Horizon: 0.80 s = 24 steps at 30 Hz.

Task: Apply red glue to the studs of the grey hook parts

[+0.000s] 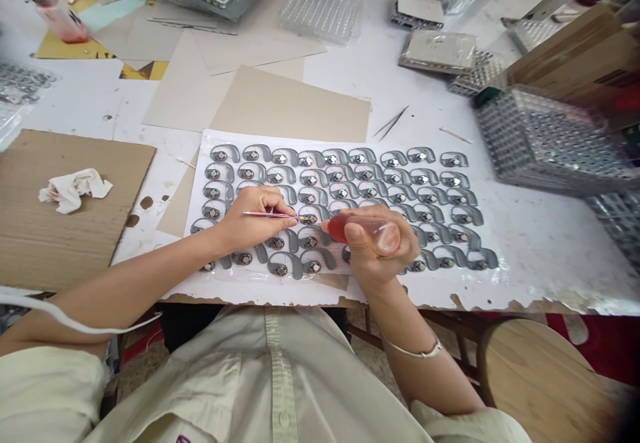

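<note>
Rows of grey ear-hook parts (420, 178) with shiny round centres lie on a clear sheet (500, 266) over the white table. My left hand (253, 220) pinches thin pink tweezers (273, 215), their tip pointing right at one part (309, 218) in the middle rows. My right hand (383, 246) is wrapped round a small bottle of red liquid (363, 230), its nozzle aimed left at the same part. Both hands hover over the lower middle of the sheet and hide a few parts.
A cardboard sheet (30, 230) with a crumpled white rag (73, 190) lies at left. Spare tweezers (393, 123) rest behind the sheet. Stacked plastic trays (545, 140) stand at right, more trays and card sheets at the back. Another red bottle (57, 13) lies far left. A wooden stool (540, 376) stands lower right.
</note>
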### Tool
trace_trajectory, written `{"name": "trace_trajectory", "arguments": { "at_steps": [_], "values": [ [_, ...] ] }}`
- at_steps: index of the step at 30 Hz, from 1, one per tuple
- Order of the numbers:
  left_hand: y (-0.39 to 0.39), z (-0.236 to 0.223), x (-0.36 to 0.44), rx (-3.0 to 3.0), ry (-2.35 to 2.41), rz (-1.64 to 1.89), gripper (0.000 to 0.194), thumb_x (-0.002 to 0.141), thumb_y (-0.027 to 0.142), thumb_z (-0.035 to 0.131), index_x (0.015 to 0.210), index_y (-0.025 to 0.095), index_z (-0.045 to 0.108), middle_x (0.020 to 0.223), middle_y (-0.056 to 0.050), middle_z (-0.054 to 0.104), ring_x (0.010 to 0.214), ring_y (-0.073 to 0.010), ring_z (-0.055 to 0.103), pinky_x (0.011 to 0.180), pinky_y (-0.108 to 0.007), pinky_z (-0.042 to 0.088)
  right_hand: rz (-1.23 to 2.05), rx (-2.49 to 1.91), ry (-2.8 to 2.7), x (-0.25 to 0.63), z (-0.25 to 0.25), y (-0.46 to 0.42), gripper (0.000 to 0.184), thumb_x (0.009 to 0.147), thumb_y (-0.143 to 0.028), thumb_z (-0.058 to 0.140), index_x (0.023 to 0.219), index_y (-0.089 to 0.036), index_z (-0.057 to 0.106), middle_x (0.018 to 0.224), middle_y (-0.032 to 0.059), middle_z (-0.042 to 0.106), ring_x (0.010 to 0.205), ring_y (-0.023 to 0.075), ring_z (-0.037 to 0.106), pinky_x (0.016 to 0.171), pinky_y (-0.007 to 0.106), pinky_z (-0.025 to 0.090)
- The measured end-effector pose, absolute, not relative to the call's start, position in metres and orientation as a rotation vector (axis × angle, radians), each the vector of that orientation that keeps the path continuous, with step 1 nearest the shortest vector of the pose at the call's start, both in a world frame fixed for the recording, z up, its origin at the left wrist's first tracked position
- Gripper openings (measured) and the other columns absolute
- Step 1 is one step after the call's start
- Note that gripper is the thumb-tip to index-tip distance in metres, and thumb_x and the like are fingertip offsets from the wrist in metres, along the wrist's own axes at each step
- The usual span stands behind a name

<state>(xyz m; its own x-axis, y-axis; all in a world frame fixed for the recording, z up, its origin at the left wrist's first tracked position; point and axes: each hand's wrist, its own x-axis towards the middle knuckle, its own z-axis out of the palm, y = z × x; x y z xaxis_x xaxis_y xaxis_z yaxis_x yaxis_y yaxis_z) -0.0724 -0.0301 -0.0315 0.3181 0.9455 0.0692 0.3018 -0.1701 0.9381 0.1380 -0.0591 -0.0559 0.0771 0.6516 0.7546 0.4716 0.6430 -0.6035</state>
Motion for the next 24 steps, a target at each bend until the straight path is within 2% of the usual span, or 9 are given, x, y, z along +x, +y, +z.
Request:
{"name": "trace_trajectory", "arguments": {
  "at_steps": [14,24],
  "values": [
    [-0.0295,-0.0262,-0.0709,1.634,1.184,0.828,0.006,0.067,0.012,0.074,0.063,0.016,0.072,0.063,0.000,0.062,0.058,-0.0084,0.054,0.055,-0.020,0.043,0.182,-0.919,-1.570,0.1357,-0.0575,-0.0573,0.023,0.078,-0.025,0.072,0.098,-0.021,0.061,0.080,0.0031,0.068,0.066,0.0190,0.065,0.059,0.035,0.054],
    [-0.0292,-0.0264,-0.0716,1.633,1.172,0.833,0.006,0.067,0.013,0.074,0.063,0.017,0.072,0.062,0.000,0.062,0.060,-0.0095,0.055,0.055,-0.020,0.044,0.203,-0.917,-1.570,0.1356,-0.0579,-0.0576,0.022,0.077,-0.024,0.072,0.096,-0.020,0.063,0.081,0.0041,0.069,0.066,0.0187,0.065,0.059,0.034,0.054]
  ]
}}
